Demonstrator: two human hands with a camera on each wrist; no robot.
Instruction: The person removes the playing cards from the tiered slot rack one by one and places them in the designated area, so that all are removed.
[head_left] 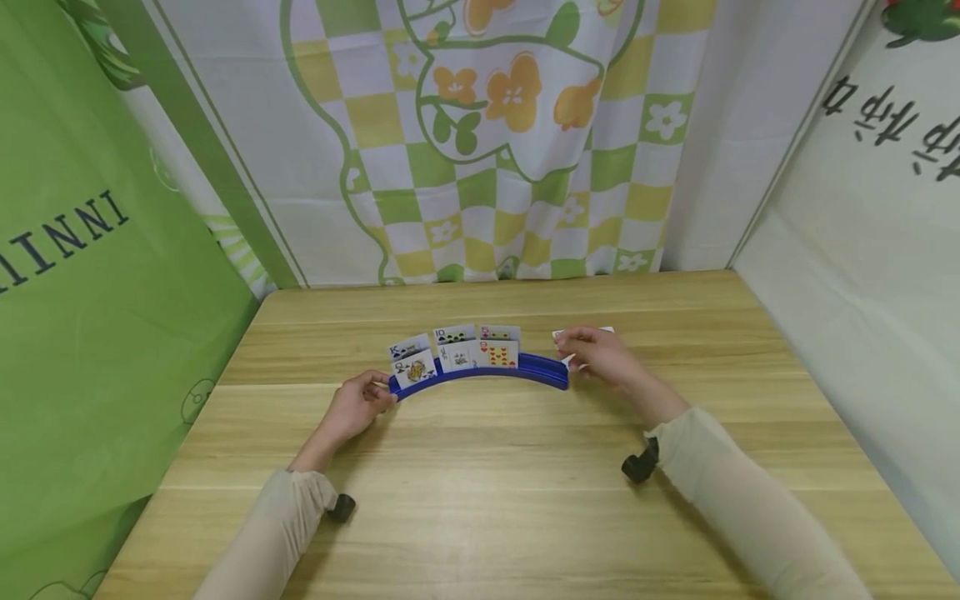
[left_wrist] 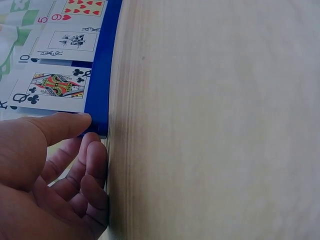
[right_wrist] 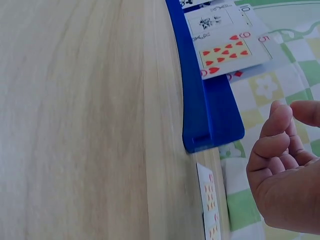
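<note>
While against left fingers (left_wrist: 96, 159), blue rack (left_wrist: 103, 70)

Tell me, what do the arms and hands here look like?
They are a person's. The left sleeve and right sleeve are pale beige and long, gathered at the cuffs. A small black device sits by the left wrist, another by the right. The left hand and right hand are ungloved.
</note>
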